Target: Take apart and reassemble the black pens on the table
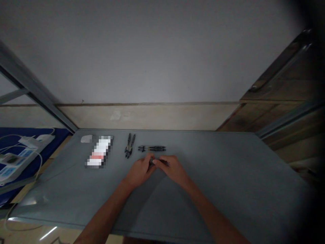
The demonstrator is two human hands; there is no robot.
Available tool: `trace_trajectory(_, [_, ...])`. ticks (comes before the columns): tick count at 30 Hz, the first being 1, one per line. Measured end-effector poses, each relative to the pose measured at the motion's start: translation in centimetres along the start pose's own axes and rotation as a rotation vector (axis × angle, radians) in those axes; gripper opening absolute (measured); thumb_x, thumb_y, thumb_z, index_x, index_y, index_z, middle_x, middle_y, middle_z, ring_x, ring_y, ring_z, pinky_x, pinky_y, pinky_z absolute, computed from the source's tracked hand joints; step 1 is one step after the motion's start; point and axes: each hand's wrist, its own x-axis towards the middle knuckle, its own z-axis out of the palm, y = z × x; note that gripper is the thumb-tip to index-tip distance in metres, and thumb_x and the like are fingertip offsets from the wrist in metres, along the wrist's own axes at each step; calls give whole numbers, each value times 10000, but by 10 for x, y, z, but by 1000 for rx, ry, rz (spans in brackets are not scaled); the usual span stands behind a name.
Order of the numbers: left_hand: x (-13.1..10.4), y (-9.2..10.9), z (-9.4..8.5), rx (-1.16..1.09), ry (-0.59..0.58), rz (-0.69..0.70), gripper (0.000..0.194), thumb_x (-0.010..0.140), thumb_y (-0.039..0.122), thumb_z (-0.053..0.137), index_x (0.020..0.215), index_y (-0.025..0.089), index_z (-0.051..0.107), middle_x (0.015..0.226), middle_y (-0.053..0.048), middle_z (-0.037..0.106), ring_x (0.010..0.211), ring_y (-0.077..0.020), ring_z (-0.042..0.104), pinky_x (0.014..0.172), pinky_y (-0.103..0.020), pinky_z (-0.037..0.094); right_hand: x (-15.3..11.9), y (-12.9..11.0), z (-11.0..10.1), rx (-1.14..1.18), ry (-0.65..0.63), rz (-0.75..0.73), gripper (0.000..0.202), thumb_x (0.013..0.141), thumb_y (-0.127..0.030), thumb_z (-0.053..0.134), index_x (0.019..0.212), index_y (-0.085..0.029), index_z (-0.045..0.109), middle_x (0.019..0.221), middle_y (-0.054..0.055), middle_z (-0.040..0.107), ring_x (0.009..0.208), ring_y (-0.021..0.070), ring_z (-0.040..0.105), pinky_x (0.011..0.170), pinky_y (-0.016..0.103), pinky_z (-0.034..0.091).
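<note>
My left hand (140,171) and my right hand (173,168) meet near the middle of the table, fingers closed on a slim dark pen (164,163). Most of it is covered by my fingers; a dark end shows by the right hand. Just beyond my hands, black pens (156,148) lie side by side, pointing left to right. Left of those, more black pens (130,145) rest with their lengths running away from me, their near ends close together.
The grey table (228,176) backs onto a pale wall (157,117). A phone with a pixelated screen (100,151) lies at left, near a small whitish item (86,138). Past the table's left edge sits a white power strip (21,159) with cables. Metal posts (38,84) rise at the corners.
</note>
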Motion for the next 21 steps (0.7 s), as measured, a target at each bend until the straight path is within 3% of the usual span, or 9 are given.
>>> trace_trajectory(4, [2,-1,4,25,-9,46,267,936,439,424,1000,216,556,836,-74,670,735,-217,649,637,-274,442,1,1,-1,-35,-17,55,541,919,-497,447,477,-197,532,434,-13,493,441,130,466,460,242,307])
trace_trajectory(10, [5,-2,1,54,64,30,321,970,387,344,839,207,575,717,-45,625,635,-184,609,606,-262,408,1,-3,-6,60,-40,23,297,915,-425,486,803,-199,643,644,-3,607,571,144,537,523,235,353])
trace_trajectory(17, [2,4,-4,55,17,102,248,941,379,434,1101,218,534,756,-25,655,640,-181,625,580,-254,398,0,4,-4,-27,-57,78,549,934,-462,424,456,-198,480,426,-18,452,429,125,443,478,249,293])
trace_trajectory(21, [4,0,0,118,27,115,274,963,383,378,916,218,593,753,-36,665,657,-180,631,596,-257,416,0,6,-7,-19,-53,79,498,928,-470,439,532,-188,548,477,-15,491,465,124,462,491,240,303])
